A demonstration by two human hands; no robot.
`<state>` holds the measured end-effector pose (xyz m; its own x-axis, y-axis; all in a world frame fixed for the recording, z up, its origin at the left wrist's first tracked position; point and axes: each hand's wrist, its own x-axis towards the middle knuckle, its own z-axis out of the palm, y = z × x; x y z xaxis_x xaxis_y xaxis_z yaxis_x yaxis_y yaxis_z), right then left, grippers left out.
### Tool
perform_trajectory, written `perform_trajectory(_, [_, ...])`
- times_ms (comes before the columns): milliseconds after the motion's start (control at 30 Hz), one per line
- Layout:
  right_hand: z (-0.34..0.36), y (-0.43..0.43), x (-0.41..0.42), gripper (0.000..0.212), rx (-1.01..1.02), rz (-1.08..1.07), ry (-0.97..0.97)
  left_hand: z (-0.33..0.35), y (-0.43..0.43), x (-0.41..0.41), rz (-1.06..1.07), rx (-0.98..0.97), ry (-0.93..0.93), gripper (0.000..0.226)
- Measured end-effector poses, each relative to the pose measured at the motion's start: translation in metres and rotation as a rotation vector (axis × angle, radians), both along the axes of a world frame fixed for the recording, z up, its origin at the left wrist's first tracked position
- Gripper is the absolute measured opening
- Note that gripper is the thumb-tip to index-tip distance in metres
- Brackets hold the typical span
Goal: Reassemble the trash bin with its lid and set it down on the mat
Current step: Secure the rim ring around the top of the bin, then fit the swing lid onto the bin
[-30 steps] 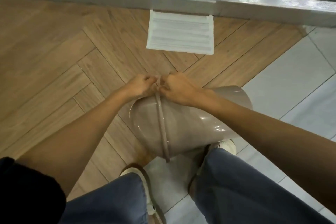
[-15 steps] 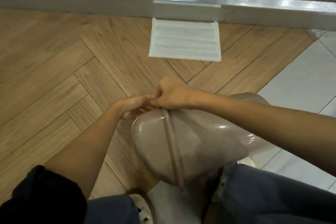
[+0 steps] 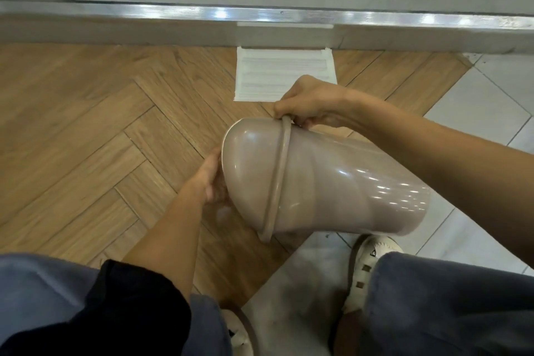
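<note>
A glossy taupe trash bin (image 3: 346, 182) lies on its side in the air above the floor. Its domed lid (image 3: 251, 165) points left, and a ring rim (image 3: 278, 179) runs round the joint between lid and body. My right hand (image 3: 310, 102) pinches the rim at the top. At the lid's lower left side my left hand (image 3: 212, 179) has its palm against the dome. The white ribbed mat (image 3: 277, 72) lies on the wooden floor just beyond my right hand, against the wall's base.
A metal threshold strip (image 3: 260, 13) runs along the wall at the far side. Herringbone wood floor (image 3: 86, 124) meets pale tiles (image 3: 476, 113) on the right. My knees and a white shoe (image 3: 372, 263) are below the bin.
My left hand dropped from the top of the rim to the lid's side. The right hand kept its pinch on the rim, and the bin swung so the dome points left.
</note>
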<state>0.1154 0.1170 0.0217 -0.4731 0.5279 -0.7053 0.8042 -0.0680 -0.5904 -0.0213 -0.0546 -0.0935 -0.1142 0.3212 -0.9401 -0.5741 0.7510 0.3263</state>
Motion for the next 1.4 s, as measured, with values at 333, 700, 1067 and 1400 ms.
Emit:
perform_trajectory(333, [0.043,0.023,0.023,0.028,-0.069,-0.248,0.184,0.065,0.026,-0.02,-0.087,0.094,0.03,0.09])
perform_trajectory(700, [0.065,0.045,0.049,0.009,-0.039,-0.438,0.401,0.126,0.055,-0.031,-0.07,0.378,0.188,0.053])
perform_trajectory(1067, [0.068,0.042,0.082,0.019,0.047,-0.431,0.411,0.184,0.057,0.014,-0.154,0.392,0.424,0.049])
perform_trajectory(1400, [0.056,0.027,0.105,0.029,0.091,-0.569,0.334,0.183,0.034,0.057,0.055,0.466,0.493,0.078])
